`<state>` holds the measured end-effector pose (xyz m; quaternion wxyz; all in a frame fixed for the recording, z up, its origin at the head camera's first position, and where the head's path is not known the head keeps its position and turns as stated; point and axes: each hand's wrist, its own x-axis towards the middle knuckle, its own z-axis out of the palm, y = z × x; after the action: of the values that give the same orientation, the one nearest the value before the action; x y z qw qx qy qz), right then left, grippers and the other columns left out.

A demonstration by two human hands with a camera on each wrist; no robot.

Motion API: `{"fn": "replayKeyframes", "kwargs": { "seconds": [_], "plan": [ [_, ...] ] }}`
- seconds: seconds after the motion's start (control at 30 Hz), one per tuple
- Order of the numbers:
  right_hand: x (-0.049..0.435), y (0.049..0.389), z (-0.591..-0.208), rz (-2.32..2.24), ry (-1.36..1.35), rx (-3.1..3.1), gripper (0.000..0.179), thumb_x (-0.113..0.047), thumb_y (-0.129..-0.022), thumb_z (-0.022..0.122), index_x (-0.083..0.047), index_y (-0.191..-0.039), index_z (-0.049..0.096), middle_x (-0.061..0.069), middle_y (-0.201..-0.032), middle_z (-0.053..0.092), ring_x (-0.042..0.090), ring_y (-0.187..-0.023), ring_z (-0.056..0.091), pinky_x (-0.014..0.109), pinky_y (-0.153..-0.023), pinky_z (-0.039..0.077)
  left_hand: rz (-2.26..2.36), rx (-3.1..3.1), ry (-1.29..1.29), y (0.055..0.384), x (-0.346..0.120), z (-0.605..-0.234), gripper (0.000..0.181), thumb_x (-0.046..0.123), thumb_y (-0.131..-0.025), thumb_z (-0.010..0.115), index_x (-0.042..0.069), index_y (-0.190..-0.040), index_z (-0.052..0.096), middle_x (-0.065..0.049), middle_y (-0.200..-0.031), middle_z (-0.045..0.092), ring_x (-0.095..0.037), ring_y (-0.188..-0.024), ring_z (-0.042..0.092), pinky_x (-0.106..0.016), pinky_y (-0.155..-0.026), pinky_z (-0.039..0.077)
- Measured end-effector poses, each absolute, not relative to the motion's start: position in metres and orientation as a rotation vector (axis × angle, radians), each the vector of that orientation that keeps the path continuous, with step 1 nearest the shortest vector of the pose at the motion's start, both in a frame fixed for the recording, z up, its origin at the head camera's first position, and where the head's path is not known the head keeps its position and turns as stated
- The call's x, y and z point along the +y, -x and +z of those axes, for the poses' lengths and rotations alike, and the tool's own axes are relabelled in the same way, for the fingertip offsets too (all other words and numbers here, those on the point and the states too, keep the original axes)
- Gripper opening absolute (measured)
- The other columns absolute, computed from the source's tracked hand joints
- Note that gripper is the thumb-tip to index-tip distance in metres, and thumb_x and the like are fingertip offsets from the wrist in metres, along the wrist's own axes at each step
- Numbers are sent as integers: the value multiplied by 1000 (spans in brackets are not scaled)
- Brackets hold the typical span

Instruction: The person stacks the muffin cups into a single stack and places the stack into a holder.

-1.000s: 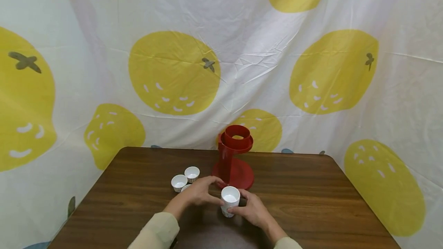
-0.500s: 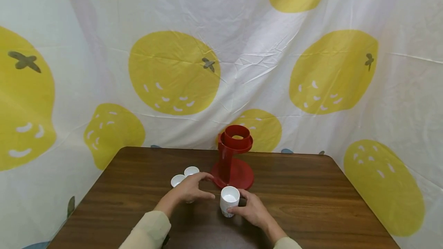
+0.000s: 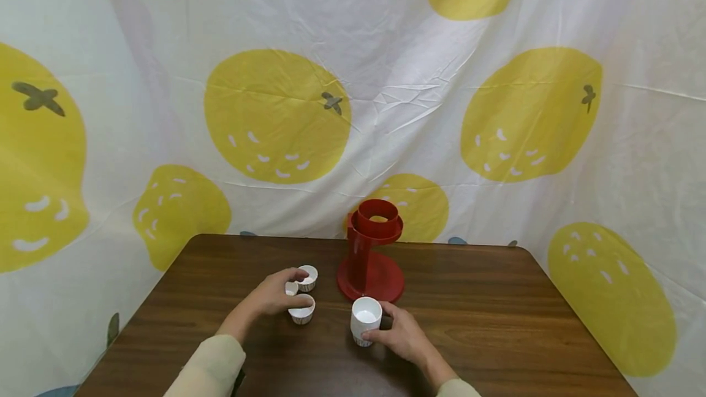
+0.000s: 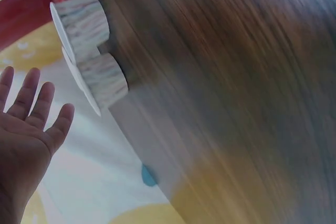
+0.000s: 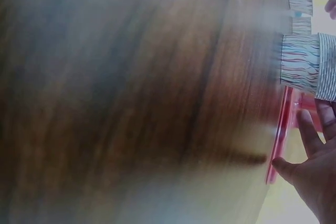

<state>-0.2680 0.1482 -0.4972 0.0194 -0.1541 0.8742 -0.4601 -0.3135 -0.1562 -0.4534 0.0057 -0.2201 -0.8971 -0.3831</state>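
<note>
My right hand (image 3: 405, 332) holds a stack of white paper baking cups (image 3: 366, 318), thumb in front and fingers around the right side. In the right wrist view, the stack (image 5: 302, 61) shows thin wavy coloured lines and several nested rims. My left hand (image 3: 270, 296) is over the loose cups on the left, fingers and thumb spread apart. Its thumb overlaps the front cup (image 3: 301, 312) and its fingertips reach the back cup (image 3: 307, 279). A third cup (image 3: 291, 289) is mostly hidden behind that hand. The left wrist view shows the hand (image 4: 26, 135) with its fingers extended.
Behind the stack stands a red stand (image 3: 358, 262) with a round base and a ring-shaped top. Everything rests on a dark wooden table (image 3: 485, 299). A white curtain (image 3: 397, 115) with yellow fruit prints hangs behind the table's far edge.
My left hand has moved left, away from the cup stack, to the loose cups, uncovering the front one. My right hand and the stack stay in place.
</note>
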Motion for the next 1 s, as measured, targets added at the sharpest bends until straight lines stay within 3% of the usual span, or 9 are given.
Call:
{"fn": "replayKeyframes", "kwargs": {
  "seconds": [0.87, 1.0],
  "plan": [
    [148, 265, -494, -1492, 519, 2699, 66, -41, -66, 78, -16, -122, 54, -5, -109, 60, 21, -109, 51, 49, -93, 36, -1215, -2852, 344, 330, -194, -473, 62, 36, -70, 77, 5, -119, 55, -14, -118, 57, -33, -114, 48, -49, -94, 35],
    [145, 259, -482, -1523, 539, 2688, 62, -34, -68, 78, -13, -121, 54, -2, -109, 61, 22, -109, 51, 51, -94, 35, -1231, -2869, 327, 332, -196, -476, 63, 34, -69, 77, 4, -120, 54, -14, -119, 56, -33, -114, 47, -49, -95, 35]
  ]
}}
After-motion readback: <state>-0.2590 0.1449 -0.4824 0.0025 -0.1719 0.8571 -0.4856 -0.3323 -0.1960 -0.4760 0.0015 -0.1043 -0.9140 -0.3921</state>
